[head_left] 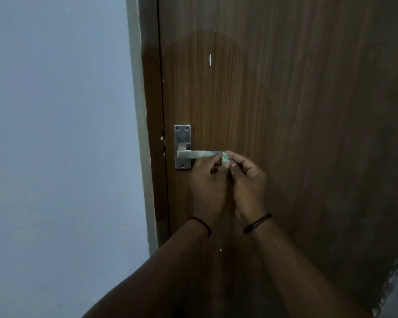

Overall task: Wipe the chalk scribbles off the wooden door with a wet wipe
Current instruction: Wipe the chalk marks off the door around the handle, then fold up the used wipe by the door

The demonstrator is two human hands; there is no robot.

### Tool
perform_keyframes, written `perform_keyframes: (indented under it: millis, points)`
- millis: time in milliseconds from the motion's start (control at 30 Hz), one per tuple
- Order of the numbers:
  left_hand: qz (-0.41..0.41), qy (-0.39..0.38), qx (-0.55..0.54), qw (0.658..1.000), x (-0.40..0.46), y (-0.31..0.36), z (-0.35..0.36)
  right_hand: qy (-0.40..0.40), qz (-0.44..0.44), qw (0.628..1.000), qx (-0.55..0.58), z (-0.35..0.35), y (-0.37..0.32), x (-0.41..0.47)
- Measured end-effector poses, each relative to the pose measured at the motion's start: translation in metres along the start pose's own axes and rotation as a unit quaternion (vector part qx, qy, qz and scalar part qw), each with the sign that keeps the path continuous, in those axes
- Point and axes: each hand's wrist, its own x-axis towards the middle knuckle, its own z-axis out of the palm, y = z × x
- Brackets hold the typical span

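both hands are up in front of the wooden door (285,111), just right of the metal lever handle (199,154), working a small wadded greenish wet wipe (225,157) between the fingertips. left hand (208,182) has its grip pinched on the wipe from the left, right hand (247,177) pinches it from the right, thumbs and forefingers meeting at the top, so it's held off the door and not pressed to the wood yet. looks to me like the wipe is being refolded or bunched to get a clean face.

my take on doing this bit well: open up a fresh damp side, keep it flat under a few fingers rather than a tiny ball, then go at the white mark (210,59) higher up the panel, plus the little white flecks near the frame edge. can't tell if those are chalk or chipped finish though.

pose-wise: forearms come in from below, converging, wrists near each other, each with a dark band (257,223), backs of the hands facing the camera.
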Motion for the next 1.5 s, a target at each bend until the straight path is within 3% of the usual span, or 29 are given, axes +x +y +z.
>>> perform_keyframes:
  millis: [167,267,467,600,700,800,933,1033,1200,1333,1400,1500]
  points:
    - [0.088,0.093,0.067,0.990,0.015,-0.001,0.025,-0.040,-0.044,0.998,0.004,-0.007,0.002,0.025]
    - [0.126,0.107,0.088,0.982,0.027,0.021,0.038,-0.064,-0.047,0.997,0.015,-0.017,-0.021,0.046]
    - [0.050,0.016,0.170,0.984,0.064,0.060,0.017,-0.106,0.044,0.989,-0.097,-0.009,-0.065,0.083]
    - [-0.017,-0.054,0.193,0.980,0.096,0.081,-0.004,-0.107,0.155,0.980,-0.064,0.010,-0.082,0.092]
    - [-0.080,-0.051,0.182,0.979,0.111,0.092,-0.009,-0.149,0.162,0.974,-0.054,0.016,-0.091,0.092]
    - [-0.164,-0.016,0.149,0.975,0.098,0.086,-0.024,-0.135,0.158,0.969,-0.136,0.027,-0.080,0.080]
    - [-0.245,0.085,0.197,0.945,0.075,0.051,-0.066,-0.174,0.099,0.914,-0.354,0.048,-0.052,0.054]
    - [-0.318,0.056,0.205,0.924,0.078,0.028,-0.091,-0.206,-0.003,0.841,-0.501,0.071,-0.040,0.047]
    - [-0.326,-0.003,0.220,0.919,0.081,0.020,-0.094,-0.223,-0.074,0.789,-0.567,0.099,-0.031,0.053]
    - [-0.338,-0.026,0.164,0.926,0.082,0.023,-0.087,-0.275,-0.136,0.723,-0.620,0.097,-0.030,0.055]
    - [-0.362,-0.019,0.105,0.926,0.083,0.024,-0.085,-0.250,-0.138,0.719,-0.633,0.079,-0.031,0.054]
    - [-0.353,-0.023,0.096,0.930,0.085,0.025,-0.085,-0.187,-0.102,0.751,-0.624,0.039,-0.037,0.057]
